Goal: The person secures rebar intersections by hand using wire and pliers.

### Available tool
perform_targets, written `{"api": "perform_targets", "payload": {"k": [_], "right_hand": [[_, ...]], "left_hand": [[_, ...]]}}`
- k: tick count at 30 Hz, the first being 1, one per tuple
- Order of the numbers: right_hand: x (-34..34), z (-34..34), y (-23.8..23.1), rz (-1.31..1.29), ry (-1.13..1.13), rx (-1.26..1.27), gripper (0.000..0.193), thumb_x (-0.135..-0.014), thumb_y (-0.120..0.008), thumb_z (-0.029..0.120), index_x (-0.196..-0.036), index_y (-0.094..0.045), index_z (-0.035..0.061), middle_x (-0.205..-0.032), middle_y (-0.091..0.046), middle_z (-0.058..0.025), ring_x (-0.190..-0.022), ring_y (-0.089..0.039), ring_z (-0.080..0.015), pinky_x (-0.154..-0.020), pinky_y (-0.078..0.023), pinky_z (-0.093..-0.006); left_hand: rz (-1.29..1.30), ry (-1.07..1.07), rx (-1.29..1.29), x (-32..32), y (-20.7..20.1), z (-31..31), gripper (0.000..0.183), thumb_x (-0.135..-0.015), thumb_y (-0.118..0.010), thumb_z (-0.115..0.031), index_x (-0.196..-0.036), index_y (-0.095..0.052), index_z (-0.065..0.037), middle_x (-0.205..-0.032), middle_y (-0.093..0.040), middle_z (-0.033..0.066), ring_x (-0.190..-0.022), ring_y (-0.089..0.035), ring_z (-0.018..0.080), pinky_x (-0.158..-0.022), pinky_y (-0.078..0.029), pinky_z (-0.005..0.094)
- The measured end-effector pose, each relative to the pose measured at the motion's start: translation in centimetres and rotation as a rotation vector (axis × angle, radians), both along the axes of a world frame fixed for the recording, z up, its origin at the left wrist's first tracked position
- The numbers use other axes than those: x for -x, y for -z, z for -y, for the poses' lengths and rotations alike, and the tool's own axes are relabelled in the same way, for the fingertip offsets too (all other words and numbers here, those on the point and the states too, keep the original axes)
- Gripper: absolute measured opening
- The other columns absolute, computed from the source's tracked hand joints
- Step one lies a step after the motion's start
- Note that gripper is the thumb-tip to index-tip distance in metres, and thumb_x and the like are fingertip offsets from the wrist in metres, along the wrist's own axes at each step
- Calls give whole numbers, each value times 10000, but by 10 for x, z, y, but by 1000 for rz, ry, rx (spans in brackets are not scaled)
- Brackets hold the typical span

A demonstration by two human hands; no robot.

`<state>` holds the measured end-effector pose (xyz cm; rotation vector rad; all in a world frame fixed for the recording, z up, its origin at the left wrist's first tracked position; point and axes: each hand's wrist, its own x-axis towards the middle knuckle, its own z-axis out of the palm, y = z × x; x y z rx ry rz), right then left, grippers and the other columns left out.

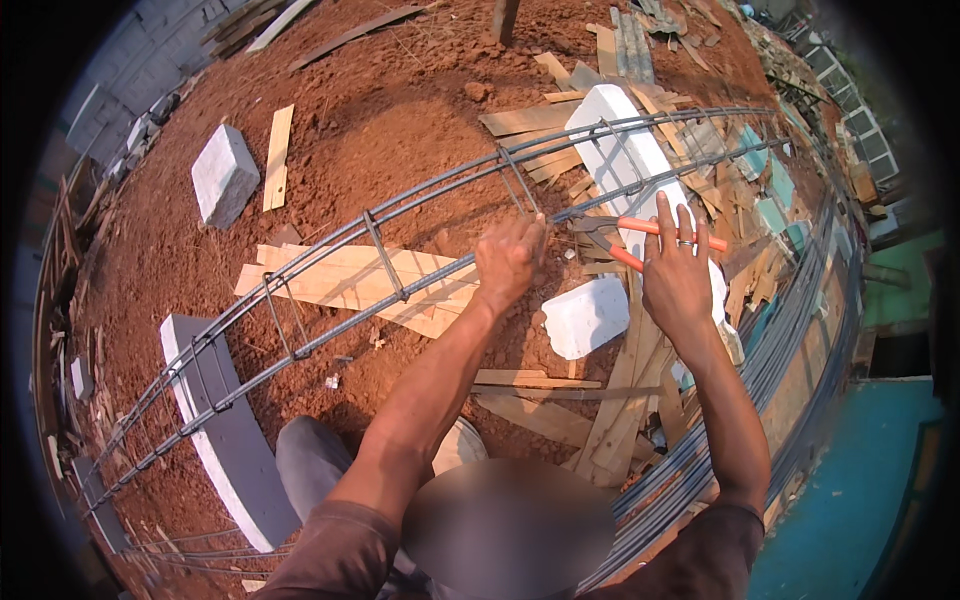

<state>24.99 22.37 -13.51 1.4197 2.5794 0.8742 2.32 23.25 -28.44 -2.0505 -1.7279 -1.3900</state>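
Note:
A long cage of steel rebar point(340, 333) runs slantwise across the view, with square stirrups point(383, 255) around its bars. My left hand point(510, 255) is closed at the near bar, its fingers at the lower end of a stirrup; the exact grip is partly hidden. My right hand point(675, 270) holds pincers point(628, 257) with orange handles. The handles are spread apart, and my fingers lie over the upper one. The dark jaws of the pincers point left, close to the near bar and just right of my left hand.
White blocks point(215, 420) point(612, 135) prop the cage at both sides. A smaller white block point(587, 318) and wooden boards point(400, 275) lie on red soil. At the right, a bundle of loose steel bars point(800, 340) runs beside a teal surface point(850, 480).

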Motion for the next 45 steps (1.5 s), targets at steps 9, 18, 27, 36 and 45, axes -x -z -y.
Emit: {"api": "perform_targets", "payload": {"k": [9, 18, 27, 36, 45], "right_hand": [[32, -8, -21, 192, -6, 124, 479, -933, -581, 146, -1368, -583, -54, -1670, -203, -225, -1516, -293, -403, -1224, -210, -585], [37, -13, -27, 163, -127, 39, 350, -929, -590, 152, -1202, -674, -50, -1643, -269, -205, -1483, -334, -382, -1212, -259, -557], [41, -15, -29, 208, -194, -21, 363, -903, -618, 162, -1205, -679, -30, -1678, -203, -163, -1496, -313, -369, -1218, -256, -545], [40, -21, -38, 218, -108, 202, 493, -810, -720, 206, -1219, -663, -63, -1689, -122, -204, -1530, -236, -426, -1226, -198, -603], [39, -28, -35, 312, -179, 83, 426, -900, -642, 194, -1248, -673, -50, -1663, -225, -173, -1414, -392, -392, -1189, -272, -604]], "left_hand": [[-7, 16, -169, 2, -1, -3, 163, -841, -759, -87, -993, -707, -61, -873, -704, 54, -704, -669, 228, -568, -495, 375], [3, 15, -134, 1, -3, -1, 235, -831, -754, -86, -1060, -708, -55, -935, -722, 66, -759, -683, 223, -594, -508, 373], [-1, 24, 3, 1, 0, 3, 251, -880, -710, -136, -1111, -710, -38, -1138, -742, 128, -857, -702, 248, -733, -558, 402], [24, 10, -134, 3, 3, -1, 307, -781, -753, -87, -1082, -695, -65, -942, -700, 44, -795, -672, 230, -601, -518, 377], [24, 38, -28, 1, 3, 1, 235, -857, -715, -132, -1068, -721, -30, -1141, -741, 121, -869, -704, 250, -737, -552, 398]]}}
